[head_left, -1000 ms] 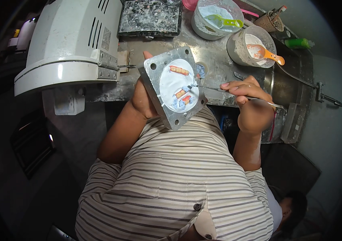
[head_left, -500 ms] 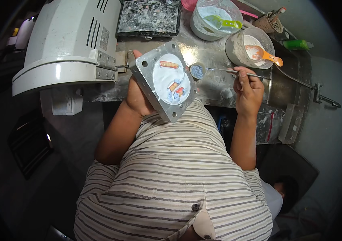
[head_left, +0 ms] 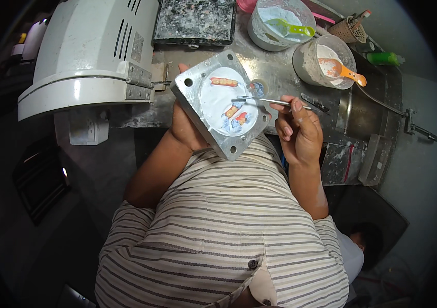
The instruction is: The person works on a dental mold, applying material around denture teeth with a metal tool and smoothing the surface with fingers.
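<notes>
Compared with half a second ago, has moved the thin metal instrument (head_left: 274,100) away from the small round cup (head_left: 266,85) and back to the metal mould (head_left: 223,144). Now points its tip over the white filling (head_left: 216,105), just beside the lower tooth pieces (head_left: 231,111), apparently with a little blue paste (head_left: 225,123) at the end; cannot tell if already touching. Judging by this, has probably taken a fresh portion from the cup and returned to applying it around the teeth.

Holds the instrument with the right hand (head_left: 302,131), pinching it closely between thumb and forefinger, with the other fingers loosely bent. Supports the mould with the left hand (head_left: 186,129), gripping it firmly by the left side; cannot see the fingers underneath. Keeps the mould tilted in the air, in front of the striped shirt (head_left: 228,205) and near the worktop's edge.

Shows blue paste around the lower pieces, but none clearly on the upper tooth strip (head_left: 223,81); therefore to be judged as only partly covered.
</notes>
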